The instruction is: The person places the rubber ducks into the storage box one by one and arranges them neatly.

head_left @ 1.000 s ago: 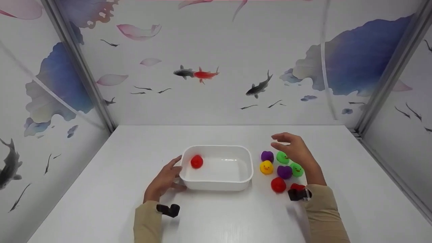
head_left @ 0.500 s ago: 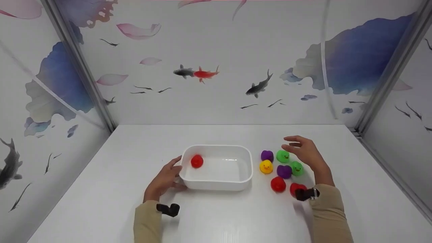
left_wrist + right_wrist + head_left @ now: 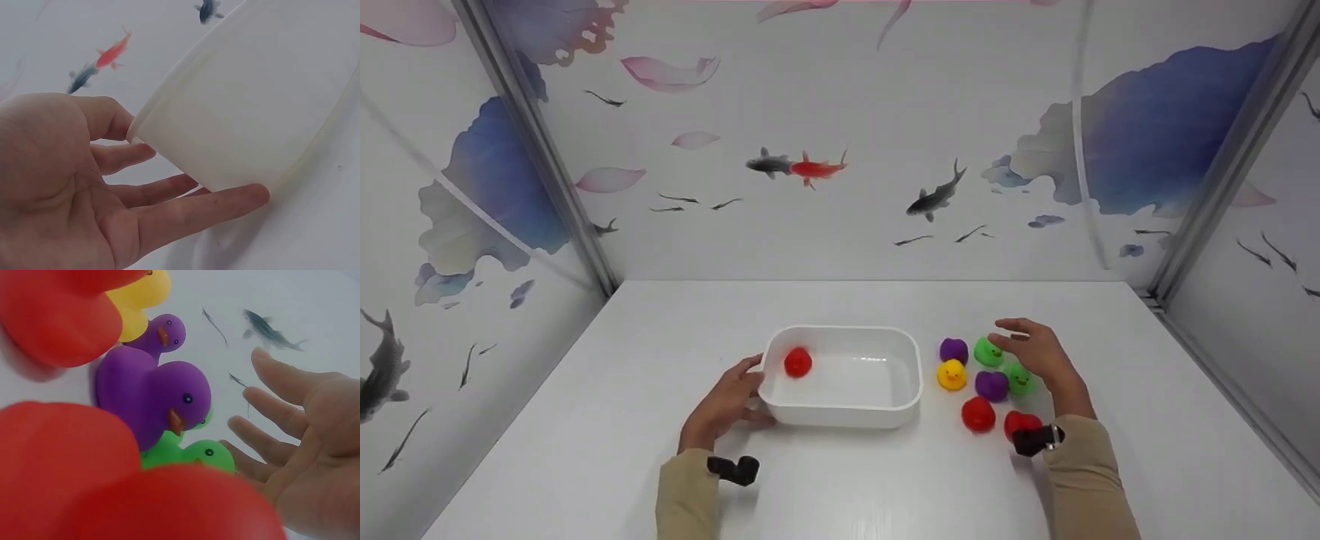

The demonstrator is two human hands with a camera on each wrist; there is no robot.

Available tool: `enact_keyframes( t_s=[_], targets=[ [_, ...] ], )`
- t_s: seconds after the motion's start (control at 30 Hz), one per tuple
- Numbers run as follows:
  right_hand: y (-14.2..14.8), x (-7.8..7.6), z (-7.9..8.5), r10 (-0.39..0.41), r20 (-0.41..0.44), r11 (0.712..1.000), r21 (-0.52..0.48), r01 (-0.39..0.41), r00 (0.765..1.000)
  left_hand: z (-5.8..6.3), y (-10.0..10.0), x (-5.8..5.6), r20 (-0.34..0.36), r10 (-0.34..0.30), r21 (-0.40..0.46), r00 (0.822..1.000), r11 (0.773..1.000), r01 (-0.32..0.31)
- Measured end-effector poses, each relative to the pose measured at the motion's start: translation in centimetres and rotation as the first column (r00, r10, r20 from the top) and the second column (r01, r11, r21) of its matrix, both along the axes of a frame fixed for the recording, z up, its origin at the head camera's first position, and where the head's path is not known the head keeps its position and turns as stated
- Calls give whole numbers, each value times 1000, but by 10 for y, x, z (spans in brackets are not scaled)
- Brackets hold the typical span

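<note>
Nearby, purple duck (image 3: 991, 386) crowds green duck (image 3: 1019, 379); relaxed right hand (image 3: 1035, 351) hovers, relaxed left hand (image 3: 727, 401) touches tub (image 3: 840, 417).

Your left arm, in a tan left sleeve (image 3: 688, 495), reaches forward, and your left hand (image 3: 724, 397) angles inward with its palm turned right, thumb stretched out and set apart from the slightly bent fingers. Your right arm, in a matching right sleeve (image 3: 1089, 476), leans inward; your right hand (image 3: 1035, 352) hangs in the air, palm turned left, fingers spread.
</note>
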State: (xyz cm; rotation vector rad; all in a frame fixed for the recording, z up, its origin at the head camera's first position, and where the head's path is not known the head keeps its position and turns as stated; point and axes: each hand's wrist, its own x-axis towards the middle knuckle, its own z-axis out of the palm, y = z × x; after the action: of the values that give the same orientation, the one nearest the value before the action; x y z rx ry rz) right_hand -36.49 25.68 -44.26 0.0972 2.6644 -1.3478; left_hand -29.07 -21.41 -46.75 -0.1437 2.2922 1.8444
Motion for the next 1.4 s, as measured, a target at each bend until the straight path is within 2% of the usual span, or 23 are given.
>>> enact_keyframes(
  t_s=[0.23,0.43,0.77,1.23,1.4],
  targets=[
    [0,-3,-10,-26,75,999,-31,29,997,0,0,0,5,4,-8,1000,1000,-4],
    [-1,-7,-15,-41,115,995,-86,51,993,0,-1,1,-4,-3,27,1000,1000,3],
    [-3,-10,-18,-73,171,995,-53,83,983,-1,0,0,2,17,4,1000,1000,-17],
    [-8,-10,-17,-101,168,994,-25,106,981,-1,-1,0,10,9,-21,1000,1000,-9],
    [-7,-11,-18,-108,154,993,-38,115,982,-3,-1,0,9,3,5,1000,1000,-3]
  ],
)
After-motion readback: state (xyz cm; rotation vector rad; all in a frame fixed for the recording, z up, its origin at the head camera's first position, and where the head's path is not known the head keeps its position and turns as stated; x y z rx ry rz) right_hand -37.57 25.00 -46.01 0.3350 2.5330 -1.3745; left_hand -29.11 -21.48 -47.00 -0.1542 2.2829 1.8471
